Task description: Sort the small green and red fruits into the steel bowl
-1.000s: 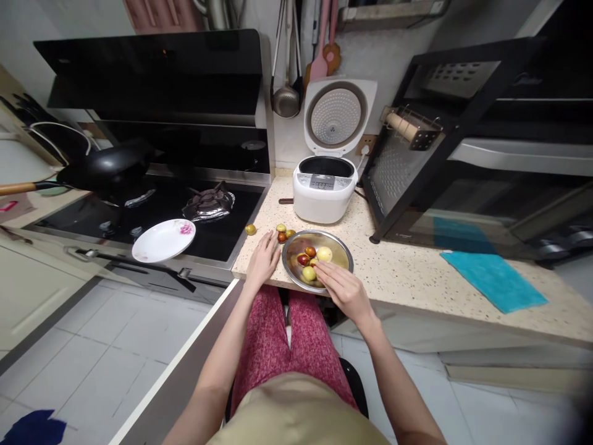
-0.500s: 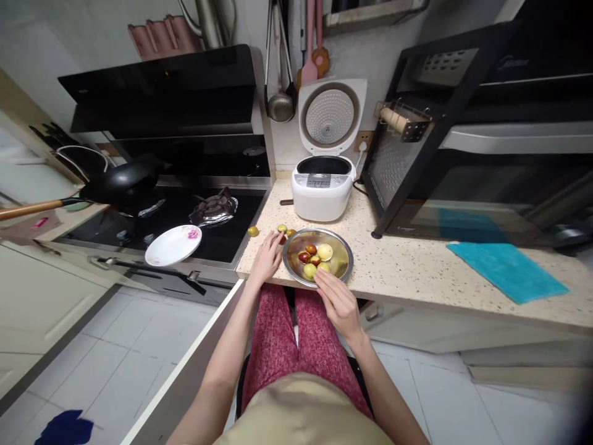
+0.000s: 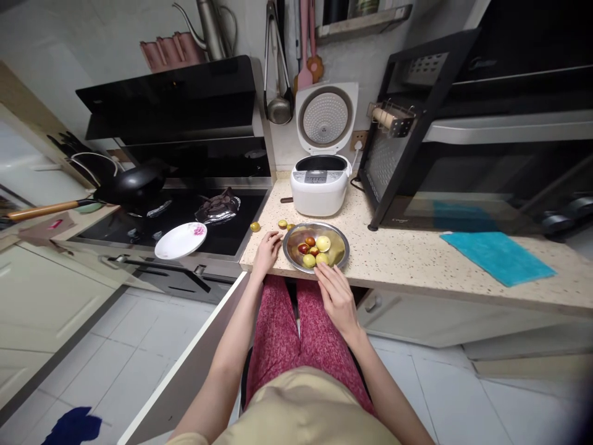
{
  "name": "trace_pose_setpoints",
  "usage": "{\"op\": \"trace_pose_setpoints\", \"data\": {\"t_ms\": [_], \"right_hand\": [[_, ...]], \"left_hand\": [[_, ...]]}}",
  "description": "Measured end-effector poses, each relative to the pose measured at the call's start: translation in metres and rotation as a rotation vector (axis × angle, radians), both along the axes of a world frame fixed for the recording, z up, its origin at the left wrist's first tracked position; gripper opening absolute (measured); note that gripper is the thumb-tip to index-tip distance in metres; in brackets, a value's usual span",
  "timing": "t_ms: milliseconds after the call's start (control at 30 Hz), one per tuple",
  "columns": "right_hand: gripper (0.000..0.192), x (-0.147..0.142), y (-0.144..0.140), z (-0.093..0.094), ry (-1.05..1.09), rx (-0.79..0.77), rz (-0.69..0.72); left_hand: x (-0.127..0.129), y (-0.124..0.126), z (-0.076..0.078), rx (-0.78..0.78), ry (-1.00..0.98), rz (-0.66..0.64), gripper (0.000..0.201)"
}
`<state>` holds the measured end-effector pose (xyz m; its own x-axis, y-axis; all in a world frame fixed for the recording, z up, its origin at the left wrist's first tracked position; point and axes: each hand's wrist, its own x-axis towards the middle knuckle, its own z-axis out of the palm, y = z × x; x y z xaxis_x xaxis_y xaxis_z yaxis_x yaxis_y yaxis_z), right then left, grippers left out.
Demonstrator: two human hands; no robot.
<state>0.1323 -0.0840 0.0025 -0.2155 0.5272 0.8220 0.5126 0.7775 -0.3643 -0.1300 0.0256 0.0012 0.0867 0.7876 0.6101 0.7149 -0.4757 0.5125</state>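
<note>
Our right hand [image 3: 340, 303] is at the metal bowl's [image 3: 340, 251] lower rim, mid-frame.
Inside, one roundish yellow-green fruit [image 3: 321, 258] lies just above that hand's nearly straight fingers [image 3: 328, 281]; our left hand [image 3: 267, 253], curled, is farther off, left of the bowl. We cannot tell whether either grips anything.

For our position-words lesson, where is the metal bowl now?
In the head view, the metal bowl sits near the front edge of the counter, right of the left hand and in front of the rice cooker.
</note>
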Motion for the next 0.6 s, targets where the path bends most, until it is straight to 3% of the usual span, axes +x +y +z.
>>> {"op": "trace_pose_setpoints", "data": {"t_ms": [167,267,433,533,600], "right_hand": [[0.054,-0.001,0.004,-0.004,-0.003,-0.006,-0.011],[0.052,-0.001,0.005,-0.003,0.013,-0.003,-0.004],[0.051,-0.003,0.006,-0.004,0.053,0.011,-0.003],[0.052,-0.005,0.006,-0.005,0.058,0.002,-0.01],[0.053,-0.005,0.006,-0.005,0.055,-0.006,-0.009]], "left_hand": [[0.0,-0.01,0.007,0.144,-0.209,0.088,0.022],[0.007,-0.024,0.017,0.175,-0.341,0.077,0.025],[0.035,-0.05,0.039,0.236,-0.192,-0.098,0.023],[0.051,-0.058,0.047,0.13,-0.119,-0.259,0.023],[0.056,-0.06,0.049,0.046,-0.123,-0.293,0.023]]}}
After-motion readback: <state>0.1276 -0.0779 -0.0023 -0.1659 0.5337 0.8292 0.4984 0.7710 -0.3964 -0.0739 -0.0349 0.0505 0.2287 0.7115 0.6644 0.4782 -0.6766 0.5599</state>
